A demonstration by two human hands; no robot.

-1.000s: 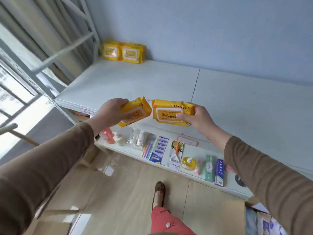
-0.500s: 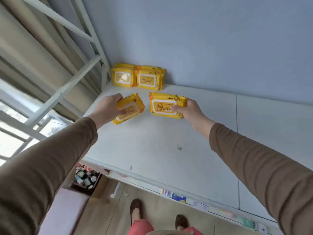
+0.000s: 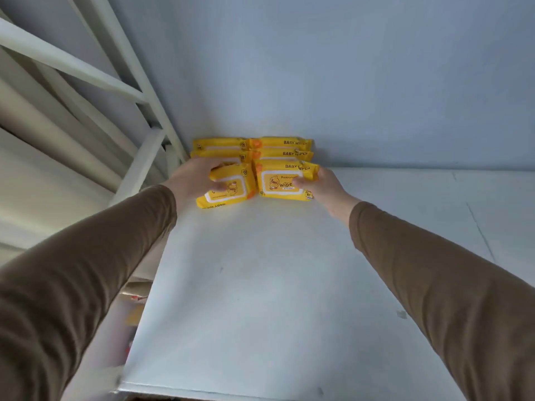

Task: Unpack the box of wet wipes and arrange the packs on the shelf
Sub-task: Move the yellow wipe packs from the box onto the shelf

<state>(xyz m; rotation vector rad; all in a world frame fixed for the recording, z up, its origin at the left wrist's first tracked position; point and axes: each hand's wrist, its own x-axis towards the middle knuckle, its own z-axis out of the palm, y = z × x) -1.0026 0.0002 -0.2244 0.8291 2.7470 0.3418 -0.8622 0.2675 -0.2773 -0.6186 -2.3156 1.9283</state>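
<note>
Two more packs going in at the back corner of the shelf [image 3: 260,285]

Left hand [image 3: 194,178] grips the left pack [image 3: 227,189], right hand [image 3: 322,185] pinches the right pack [image 3: 282,183], fingers curled round both, in front of the standing rows [image 3: 252,149]. The left one is tilted, so it could flop forward once released. Half a second ago both packs were in mid-air.

front right pack [image 3: 282,183]: top edge printed "baby wipes", front label reads "wipes" in large letters beneath a small brand line too blurred to read. two right-hand packs behind it [image 3: 285,147] each show "baby wipes" on the top edge. front left pack [image 3: 227,189] sits inverted, its lettering upside down and not legible.
</note>
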